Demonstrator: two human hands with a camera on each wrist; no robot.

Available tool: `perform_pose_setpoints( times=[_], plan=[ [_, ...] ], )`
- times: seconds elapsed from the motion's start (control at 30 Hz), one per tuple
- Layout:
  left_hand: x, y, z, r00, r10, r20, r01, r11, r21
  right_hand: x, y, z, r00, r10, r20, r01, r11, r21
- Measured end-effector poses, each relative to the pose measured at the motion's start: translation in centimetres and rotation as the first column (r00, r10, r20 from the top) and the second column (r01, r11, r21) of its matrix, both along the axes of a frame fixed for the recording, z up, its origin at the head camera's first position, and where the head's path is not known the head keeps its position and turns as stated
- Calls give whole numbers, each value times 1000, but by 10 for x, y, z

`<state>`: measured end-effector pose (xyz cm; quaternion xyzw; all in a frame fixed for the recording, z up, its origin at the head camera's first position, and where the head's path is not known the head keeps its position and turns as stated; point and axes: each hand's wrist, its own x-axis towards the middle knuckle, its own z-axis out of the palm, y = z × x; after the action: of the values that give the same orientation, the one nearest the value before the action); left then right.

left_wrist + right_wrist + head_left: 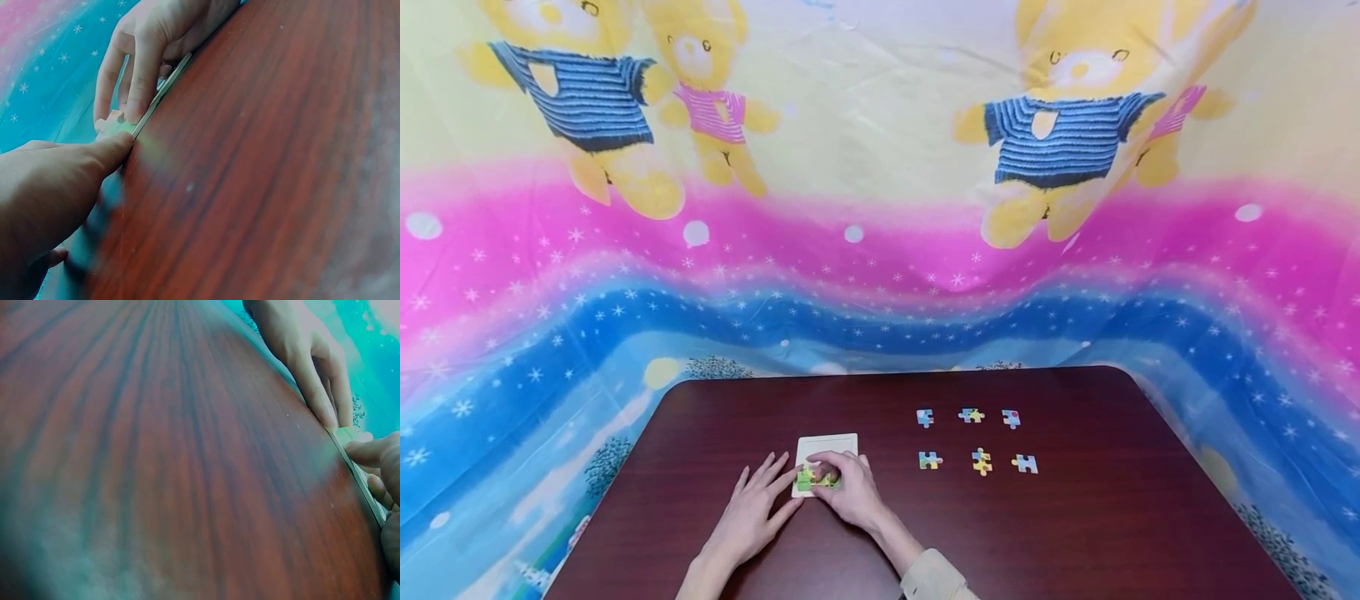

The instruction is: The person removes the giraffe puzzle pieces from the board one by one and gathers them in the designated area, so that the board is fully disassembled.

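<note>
A white puzzle tray lies on the table, with green and yellow jigsaw pieces in its near part. Over it bends my right hand, thumb and fingers curled around a jigsaw piece, most of which the hand hides. My left hand lies at the tray's left side, fingers spread and fairly straight, with fingertips touching the tray's edge and near corner. In the left wrist view, a light green jigsaw piece shows at the right hand's fingertips, close to the left thumb.
Several loose jigsaw pieces, among them a yellow-and-blue one and a blue one with a red spot, lie in two rows right of the tray. The dark wooden table ends at a curtain printed with bears.
</note>
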<state>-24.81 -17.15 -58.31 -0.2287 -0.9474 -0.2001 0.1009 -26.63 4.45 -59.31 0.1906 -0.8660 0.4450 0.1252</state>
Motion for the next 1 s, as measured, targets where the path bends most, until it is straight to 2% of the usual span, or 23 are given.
perform_pose_setpoints(
  times=[0.17, 0.37, 0.57, 0.77, 1.0],
  plan=[
    [0, 0, 0, 1000, 2, 5, -2, 1000, 4, 0, 1, 1, 1000, 10, -17, -10, 1000, -11],
    [1, 1, 0, 1000, 1, 3, -1, 1000, 6, 0, 0, 1, 1000, -13, -24, 13, 1000, -18],
    [1, 0, -1, 1000, -4, -13, 4, 1000, 6, -1, 0, -1, 1000, -17, 17, 19, 991, -130],
    [1, 0, -3, 1000, -5, -19, 5, 1000, 19, -4, 1, -2, 996, 26, 80, -2, 957, -291],
    [-1, 0, -4, 999, -11, -35, 12, 999, 31, -5, 1, -1, 995, -3, 102, 35, 950, -310]
  ],
)
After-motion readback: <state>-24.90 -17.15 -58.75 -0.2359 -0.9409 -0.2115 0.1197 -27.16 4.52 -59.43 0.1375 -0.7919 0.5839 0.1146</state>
